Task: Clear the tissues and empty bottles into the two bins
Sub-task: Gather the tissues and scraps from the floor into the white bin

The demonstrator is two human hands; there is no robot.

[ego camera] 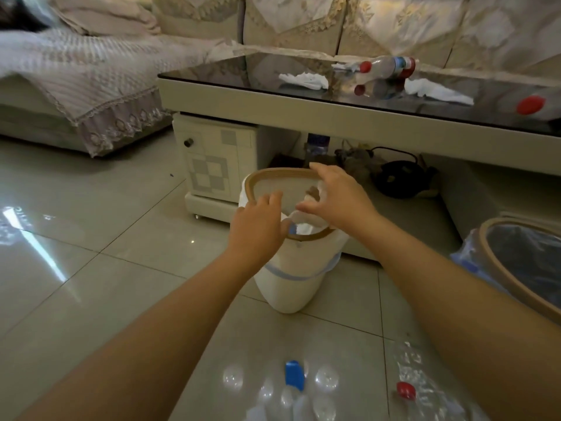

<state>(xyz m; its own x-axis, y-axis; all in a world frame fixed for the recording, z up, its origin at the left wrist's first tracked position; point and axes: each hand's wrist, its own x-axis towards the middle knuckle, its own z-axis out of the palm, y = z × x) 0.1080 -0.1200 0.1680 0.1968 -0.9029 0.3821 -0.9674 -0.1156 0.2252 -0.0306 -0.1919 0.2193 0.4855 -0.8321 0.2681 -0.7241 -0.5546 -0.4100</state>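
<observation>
Item: crumpled white paper tissue (303,227), soft and creased, lying inside the mouth of the white plastic bin with the tan oval rim (299,278), at the 6 o'clock edge of that rim. My right hand (337,197) hovers over the opening, fingers (306,205) loosely curled and apart, holding nothing I can see. My left hand (258,226) rests at the rim's 8 o'clock side, fingers relaxed.

Step in hand, as I judge it: drop the tissue fully clear of the rim, so the liner stays tucked and nothing hangs over.

At 12 o'clock, the glossy black glass desk (212,72) carries more white tissues (305,79) and a clear, red-capped plastic bottle (387,68) lying on its side. At 3 o'clock stands a second bin with a dark liner (522,262). At 6 o'clock, on pale polished floor tiles (106,284), lie clear crinkled bottles, one blue-capped (294,375), one red-capped (406,390).
</observation>
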